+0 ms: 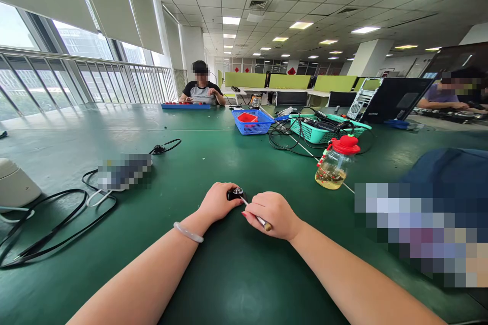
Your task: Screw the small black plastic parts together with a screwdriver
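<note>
Fingers (229, 188) and thumb of the left hand (216, 203) pinch one small black part (231, 195), held near the tabletop; whether it touches the surface, I cannot tell. Curled fingers of the right hand (276, 215) grip one thin tool (264, 222), its tip at the part and its butt end pointing back toward the wearer.

Green table (190, 162) stretches from the hands forward to the blue basket (254, 126), leftward to the black cord (82, 206) and rightward to the drink bottle (331, 172). Its far edge runs by one seated person (202, 92); its near edge is out of view.

Counted out: two baskets, the blue one and a green one (316, 134) heaped with cables; one red tray (247, 118) inside the blue; one red-lidded bottle; one bracelet (188, 233) on the left wrist; one computer case (396, 99), tilted; and a second person (448, 94) far right.
</note>
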Tool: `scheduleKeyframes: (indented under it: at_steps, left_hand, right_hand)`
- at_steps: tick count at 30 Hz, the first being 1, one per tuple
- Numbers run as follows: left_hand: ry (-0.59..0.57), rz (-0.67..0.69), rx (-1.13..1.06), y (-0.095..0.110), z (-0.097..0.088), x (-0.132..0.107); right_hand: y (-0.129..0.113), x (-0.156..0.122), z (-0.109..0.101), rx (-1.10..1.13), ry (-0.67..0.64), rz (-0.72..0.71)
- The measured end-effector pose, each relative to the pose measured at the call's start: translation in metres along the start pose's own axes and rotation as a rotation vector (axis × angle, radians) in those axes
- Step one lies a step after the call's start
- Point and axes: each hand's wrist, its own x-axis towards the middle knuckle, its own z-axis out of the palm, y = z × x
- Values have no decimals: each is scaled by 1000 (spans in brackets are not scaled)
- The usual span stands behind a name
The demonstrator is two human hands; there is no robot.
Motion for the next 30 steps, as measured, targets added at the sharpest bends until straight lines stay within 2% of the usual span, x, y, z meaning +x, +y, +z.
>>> scheduleKeyframes:
  at_steps: [4, 10, 12, 15, 19, 21, 26, 30]
  left_hand:
    - [-2, -29, -39, 1, 2, -1]
    - [-18, -24, -60, 1, -4, -3]
    - [-27, -26, -67, 1, -7, -3]
    - [-59, -24, -52, 0, -9, -3]
    - [-66, -14, 3, 1, -8, -2]
    - [-69, -8, 15, 2, -8, -2]
    - [-70, 8, 45, 1, -7, -2]
    - [-79, 33, 72, 1, -6, -2]
  right_hand:
    - [8, -4, -2, 129, 79, 181]
    - [19, -8, 1, 446, 276, 691]
    - [23, -9, 4, 563, 294, 827]
    - [28, -11, 13, 744, 236, 949]
    - [30, -12, 22, 835, 131, 986]
    - [28, -11, 21, 807, 140, 976]
    - [22, -7, 9, 681, 242, 873]
    - [16, -5, 3, 612, 119, 749]
